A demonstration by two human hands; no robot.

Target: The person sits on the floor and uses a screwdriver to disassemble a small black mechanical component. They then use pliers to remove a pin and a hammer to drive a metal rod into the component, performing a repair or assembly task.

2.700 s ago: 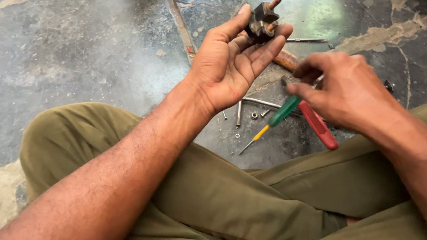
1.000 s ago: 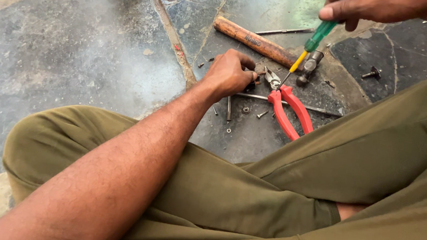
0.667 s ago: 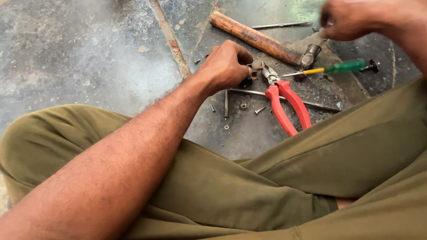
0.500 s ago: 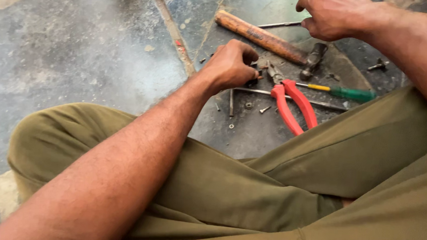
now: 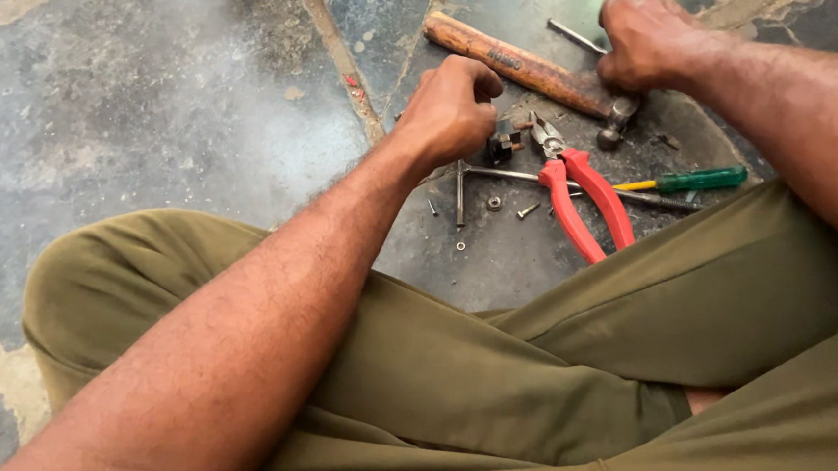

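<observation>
While sitting cross-legged on the stone floor in olive trousers, reaching in from the lower left with the left hand, fingers curled tight into a loose fist and pressing down on a small dark metal part sitting on the floor right under the fingertips, so pretty much pinching that part against the ground. Lying just below that hand: a thin metal rod running sideways, plus a short pin standing off it, and a scatter of tiny screws and a washer close by. Resting right beside the dark part, almost touching it, red-handled pliers with the nose pointing up-left and the handles splaying down toward the right knee. Sitting above all that, a wooden-handled hammer lying at a slant, head at the right end. Going further right, gripping down over the hammer near its head with the right hand, fingers folded over, though honestly can't tell if actually clamping the handle or something small beside it. Poking out past that hand at the top, another thin metal rod. Lying just below the right forearm, near the trouser leg, a screwdriver with green and yellow handle, shaft crossing the long rod.
</observation>
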